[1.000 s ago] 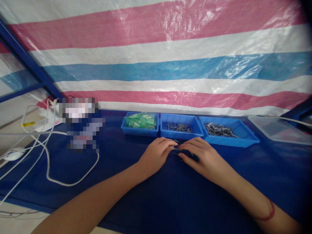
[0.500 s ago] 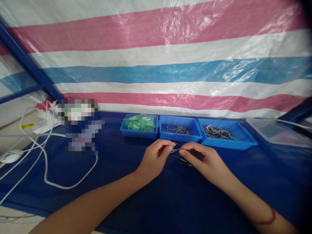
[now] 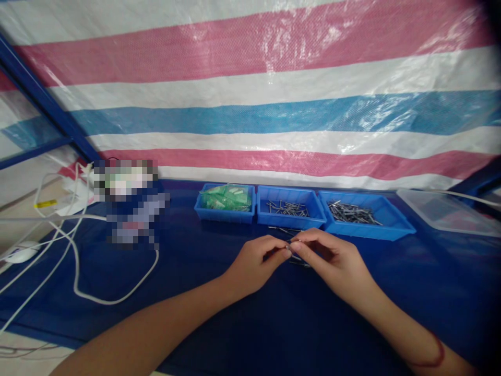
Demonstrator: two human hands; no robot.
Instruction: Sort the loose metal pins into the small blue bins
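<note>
Striped plastic sheet (image 3: pixel 250 120): red, white and blue, rising along the far side.
Blue table (image 3: pixel 274 329): bears the bins, with the loose pins lying near the middle.
White cable (image 3: pixel 111 301): looped across the left side.
Clear plastic tray or lid (image 3: pixel 450 214): far right, beside the right bin; which of the two, cannot tell.
Right bin (image 3: pixel 395 230): blue, the longest of three in a far row; holds a dense heap of metal pins.
Middle bin (image 3: pixel 289 217): blue; holds a looser, thinner scatter of metal pins.
Left bin (image 3: pixel 223 214): blue; holds a green plastic bag (image 3: pixel 227 197), contents unclear.
Left hand (image 3: pixel 254 265): bare, thumb and forefinger pinched together.
Right hand (image 3: pixel 340 261): bare, thumb and forefinger likewise pinched, tips meeting the left hand's.
Loose pins (image 3: pixel 300 265): on the table, around and beneath the fingertips, partly hidden.
Thin metal piece (image 3: pixel 288 246): gripped between both hands' fingertips, near the middle bin, mostly covered. Step in hand, as judged: two-handed fine handling of one piece. Next move, as judged: calls for a light, exact pinch.
</note>
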